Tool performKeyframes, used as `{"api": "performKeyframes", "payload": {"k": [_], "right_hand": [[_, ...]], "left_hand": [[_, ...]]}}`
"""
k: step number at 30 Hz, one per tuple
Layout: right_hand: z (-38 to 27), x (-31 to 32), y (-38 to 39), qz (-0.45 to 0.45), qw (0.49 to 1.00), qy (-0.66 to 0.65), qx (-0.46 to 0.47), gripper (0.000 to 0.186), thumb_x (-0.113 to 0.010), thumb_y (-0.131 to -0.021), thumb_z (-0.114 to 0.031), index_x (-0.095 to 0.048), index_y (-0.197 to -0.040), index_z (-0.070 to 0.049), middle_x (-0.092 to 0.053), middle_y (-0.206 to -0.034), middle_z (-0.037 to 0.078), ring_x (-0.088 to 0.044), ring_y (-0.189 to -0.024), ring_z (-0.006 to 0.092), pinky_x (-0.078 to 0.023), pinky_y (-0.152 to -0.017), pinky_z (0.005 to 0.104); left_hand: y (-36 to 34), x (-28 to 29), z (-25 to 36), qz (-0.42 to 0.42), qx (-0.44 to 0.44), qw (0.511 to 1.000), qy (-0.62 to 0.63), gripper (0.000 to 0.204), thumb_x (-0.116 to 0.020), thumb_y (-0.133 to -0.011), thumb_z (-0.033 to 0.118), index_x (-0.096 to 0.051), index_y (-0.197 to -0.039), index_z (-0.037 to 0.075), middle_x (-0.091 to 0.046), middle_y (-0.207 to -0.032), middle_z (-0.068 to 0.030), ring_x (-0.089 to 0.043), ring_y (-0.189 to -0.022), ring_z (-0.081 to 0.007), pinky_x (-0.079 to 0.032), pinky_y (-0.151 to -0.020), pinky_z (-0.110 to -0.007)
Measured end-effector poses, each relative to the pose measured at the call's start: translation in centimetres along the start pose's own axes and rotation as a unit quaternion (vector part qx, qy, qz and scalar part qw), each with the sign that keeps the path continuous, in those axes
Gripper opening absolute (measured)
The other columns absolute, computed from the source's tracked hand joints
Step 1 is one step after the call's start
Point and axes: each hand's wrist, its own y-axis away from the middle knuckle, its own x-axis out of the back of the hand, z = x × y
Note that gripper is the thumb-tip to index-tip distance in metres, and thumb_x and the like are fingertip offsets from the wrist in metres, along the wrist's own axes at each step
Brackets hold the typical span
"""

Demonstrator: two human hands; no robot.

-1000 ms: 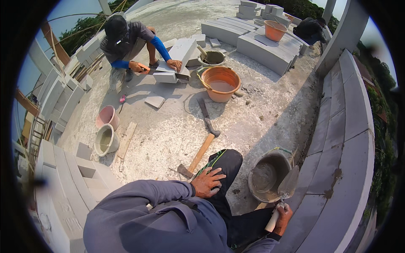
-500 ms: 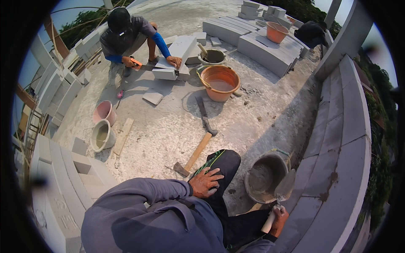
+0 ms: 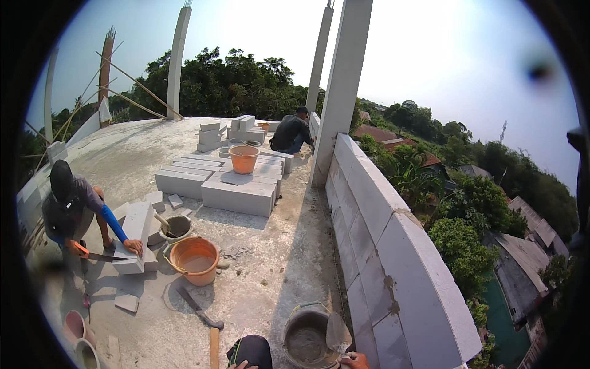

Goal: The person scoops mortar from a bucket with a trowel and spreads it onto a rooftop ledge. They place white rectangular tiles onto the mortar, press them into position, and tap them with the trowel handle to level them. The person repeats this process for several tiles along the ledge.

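Observation:
My right hand (image 3: 354, 361), partly cut off by the lower edge, is closed on a trowel. The trowel's grey blade (image 3: 338, 333) leans over the right rim of a dark bucket (image 3: 287, 339) with wet grey mortar inside. Only the fingers of my left hand (image 3: 244, 365) show at the lower edge, resting spread on my dark-trousered knee (image 3: 251, 350). Left of the knee stands the wooden handle (image 3: 214, 347) of a tool on the floor, near a dark curved blade (image 3: 200, 307).
A low wall of pale blocks (image 3: 393, 264) runs along my right, with trees and roofs beyond. Ahead are an orange bucket (image 3: 195, 261) and stacked blocks (image 3: 238, 195). At left a person (image 3: 77, 209) holds a saw against a block; another person (image 3: 291, 132) crouches by the far wall.
My view has swung up and to the right, so my hands now sit at the lower edge. The right hand still grips the trowel by the bucket; the left stays on the knee.

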Motion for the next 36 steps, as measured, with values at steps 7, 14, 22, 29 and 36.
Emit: {"api": "performKeyframes", "payload": {"k": [7, 14, 22, 29, 36], "right_hand": [[-0.4, 0.8, -0.5, 0.066, 0.989, 0.073, -0.114, 0.030, -0.084, -0.082, -0.016, -0.077, -0.102, 0.006, -0.077, -0.089, 0.011, -0.071, -0.076, 0.0177, -0.055, -0.071, 0.0326], [-1.6, 0.2, 0.2, 0.085, 0.990, 0.081, -0.074, 0.029, -0.087, -0.081, -0.022, -0.077, -0.095, 0.002, -0.073, -0.082, 0.005, -0.066, -0.072, 0.0129, -0.050, -0.068, 0.0295], [-2.7, 0.7, 0.5, 0.081, 0.989, 0.089, -0.091, 0.030, -0.086, -0.081, -0.022, -0.076, -0.095, 0.003, -0.071, -0.081, 0.005, -0.066, -0.071, 0.0138, -0.050, -0.066, 0.0297], [-3.1, 1.0, 1.2, 0.101, 0.983, 0.124, -0.091, 0.033, -0.082, -0.081, -0.025, -0.077, -0.098, 0.003, -0.073, -0.085, 0.008, -0.068, -0.076, 0.0159, -0.052, -0.071, 0.0319], [-2.4, 1.5, 0.9, 0.079, 0.983, 0.151, -0.067, 0.035, -0.083, -0.083, -0.030, -0.078, -0.097, 0.001, -0.075, -0.085, 0.008, -0.068, -0.079, 0.0167, -0.053, -0.075, 0.0330]], "left_hand": [[-1.4, 3.7, 1.5, -0.012, -0.020, 1.000, -0.012, 0.018, -0.075, -0.082, 0.033, -0.077, -0.089, 0.016, -0.074, -0.125, -0.0130, -0.055, -0.133, -0.0479, -0.030, -0.122, -0.068], [-1.9, 3.3, 1.8, -0.008, -0.009, 0.999, -0.044, 0.019, -0.074, -0.083, 0.032, -0.076, -0.088, 0.014, -0.076, -0.120, -0.0144, -0.056, -0.133, -0.0485, -0.029, -0.123, -0.067], [-0.1, -2.3, -0.8, -0.035, 0.054, 0.997, 0.033, 0.017, -0.078, -0.084, 0.030, -0.076, -0.090, 0.014, -0.070, -0.133, -0.0140, -0.047, -0.143, -0.0451, -0.029, -0.122, -0.064], [1.0, -6.0, -2.6, -0.018, 0.039, 0.999, 0.029, 0.021, -0.081, -0.082, 0.033, -0.079, -0.097, 0.018, -0.064, -0.144, -0.0077, -0.044, -0.146, -0.0423, -0.028, -0.118, -0.064], [1.0, -6.0, -2.3, 0.008, 0.032, 0.999, 0.026, 0.022, -0.083, -0.078, 0.028, -0.078, -0.096, 0.018, -0.064, -0.141, -0.0079, -0.044, -0.144, -0.0419, -0.029, -0.118, -0.061]]}}
